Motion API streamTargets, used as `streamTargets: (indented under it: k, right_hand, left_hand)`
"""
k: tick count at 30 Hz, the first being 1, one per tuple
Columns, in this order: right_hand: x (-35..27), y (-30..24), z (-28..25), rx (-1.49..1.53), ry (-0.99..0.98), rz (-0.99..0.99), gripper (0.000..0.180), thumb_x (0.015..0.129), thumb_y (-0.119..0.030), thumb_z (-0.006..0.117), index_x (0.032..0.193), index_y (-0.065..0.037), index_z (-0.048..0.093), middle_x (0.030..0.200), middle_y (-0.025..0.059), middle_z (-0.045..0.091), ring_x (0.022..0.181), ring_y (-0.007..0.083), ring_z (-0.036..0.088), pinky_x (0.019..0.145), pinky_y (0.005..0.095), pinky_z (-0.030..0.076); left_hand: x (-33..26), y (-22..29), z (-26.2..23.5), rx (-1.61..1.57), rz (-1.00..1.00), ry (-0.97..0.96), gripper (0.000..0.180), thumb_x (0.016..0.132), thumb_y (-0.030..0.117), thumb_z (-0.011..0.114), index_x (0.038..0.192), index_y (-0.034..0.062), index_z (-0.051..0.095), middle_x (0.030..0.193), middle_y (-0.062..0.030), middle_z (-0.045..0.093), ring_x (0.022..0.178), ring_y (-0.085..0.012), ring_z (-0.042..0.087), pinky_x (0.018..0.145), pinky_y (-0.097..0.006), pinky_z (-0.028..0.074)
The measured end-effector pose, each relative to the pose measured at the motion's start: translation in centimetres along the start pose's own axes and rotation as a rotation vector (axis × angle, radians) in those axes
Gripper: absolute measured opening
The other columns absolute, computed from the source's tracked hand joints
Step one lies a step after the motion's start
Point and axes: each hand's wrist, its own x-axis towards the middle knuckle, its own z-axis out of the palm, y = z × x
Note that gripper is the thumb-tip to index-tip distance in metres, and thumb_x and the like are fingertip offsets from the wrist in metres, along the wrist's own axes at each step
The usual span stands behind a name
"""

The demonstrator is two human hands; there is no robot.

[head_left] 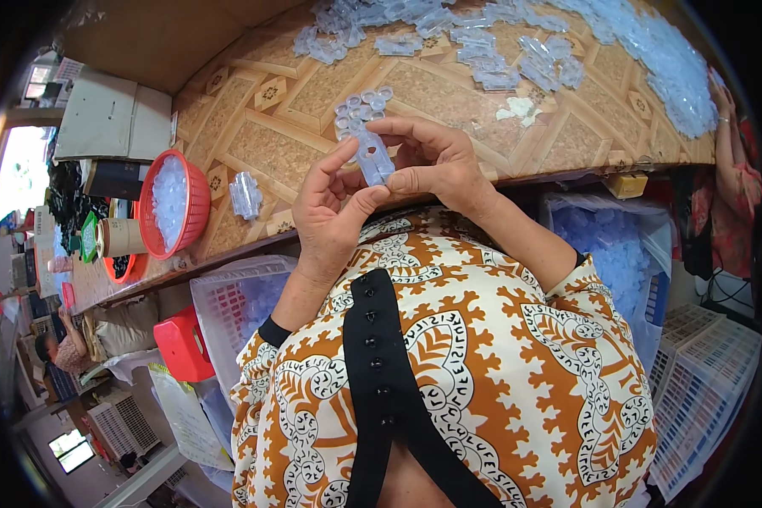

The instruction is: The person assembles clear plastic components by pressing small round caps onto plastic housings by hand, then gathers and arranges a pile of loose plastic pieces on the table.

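Note:
A clear plastic part [372, 159], long and narrow with a small hole near its far end, is held upright between both hands above the table's near edge. My left hand [330, 199] is closed on its left side, with thumb and fingers pinching it. My right hand [440, 165] grips the same part from the right, its thumb pressed low on the piece and its index finger at the top. Just beyond the fingers, several small round clear caps [360, 110] lie in a cluster on the patterned table [288, 106].
Clear parts [483, 59] lie heaped along the far side, with a larger pile [673, 76] at far right near another person's arm [726, 152]. A red basket [201, 207] of translucent pieces and a small stack [245, 196] stand left. Crates [216, 292] flank my lap.

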Motion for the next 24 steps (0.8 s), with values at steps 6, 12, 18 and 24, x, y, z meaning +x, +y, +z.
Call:
streamTargets:
  k: [6,12,18,24]
  right_hand:
    - [-0.2,0.2,-0.5,0.011,0.008,-0.013,0.063,0.08,-0.005,0.082,0.138,-0.002,0.058,0.118,0.0075,0.068,0.091,0.0086,0.063,0.079,0.022,0.052]
    - [-0.5,-0.7,-0.7,-0.02,0.028,-0.012,0.062,0.077,-0.007,0.084,0.135,-0.005,0.063,0.124,0.0044,0.066,0.085,0.0051,0.055,0.074,0.0192,0.046]
    - [-0.3,-1.4,-0.8,-0.113,0.011,-0.142,0.062,0.075,-0.011,0.085,0.133,-0.004,0.064,0.138,0.009,0.061,0.092,0.0081,0.056,0.079,0.023,0.048]
    - [0.0,-1.9,0.0,-0.106,0.091,-0.222,0.058,0.071,-0.008,0.086,0.126,-0.007,0.069,0.118,0.004,0.069,0.078,0.0089,0.056,0.074,0.0243,0.052]
  left_hand:
    - [0.3,-0.2,0.2,0.032,0.0,-0.01,0.059,0.087,-0.008,0.072,0.14,-0.001,0.05,0.143,-0.0142,0.051,0.11,-0.0159,0.063,0.096,-0.029,0.054]
    - [0.7,-0.1,0.5,0.042,0.004,-0.021,0.056,0.086,-0.008,0.073,0.137,-0.0005,0.051,0.151,-0.0179,0.044,0.111,-0.0182,0.063,0.098,-0.032,0.055]
    - [0.8,0.4,1.0,0.043,0.088,-0.036,0.058,0.085,-0.005,0.075,0.137,-0.0006,0.05,0.153,-0.0217,0.041,0.112,-0.0193,0.063,0.096,-0.033,0.055]
    - [1.1,1.5,1.4,0.001,0.081,0.001,0.063,0.083,-0.001,0.079,0.138,-0.0001,0.049,0.151,-0.0224,0.044,0.113,-0.0197,0.063,0.098,-0.034,0.054]
